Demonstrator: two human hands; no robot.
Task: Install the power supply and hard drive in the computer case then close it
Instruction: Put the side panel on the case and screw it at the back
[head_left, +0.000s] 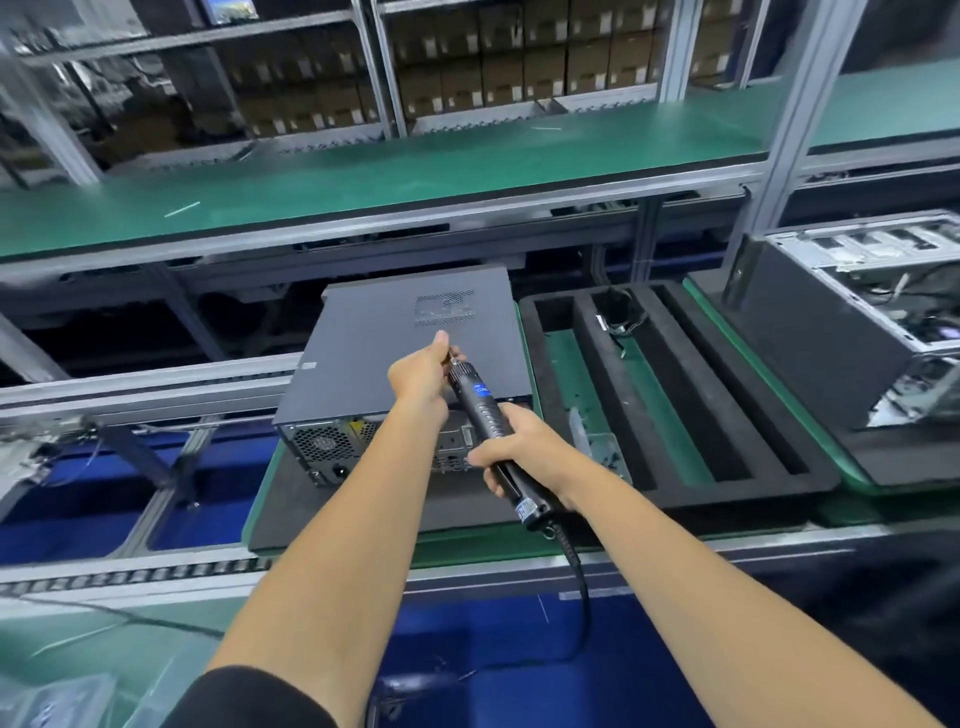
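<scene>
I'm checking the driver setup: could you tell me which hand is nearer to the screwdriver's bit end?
Left. The left hand pinches at the tip of the electric screwdriver, above the closed computer case. The right hand grips the handle lower down, nearer the cord.

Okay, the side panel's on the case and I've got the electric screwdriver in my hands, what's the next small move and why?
Probably bring the black corded electric screwdriver down to the grey computer case's rear edge to fasten the panel. The panel already lies closed on top, the right hand grips the driver's body, and the left hand pinches at its tip, seemingly seating a screw or bit, which is too small to confirm.
</scene>
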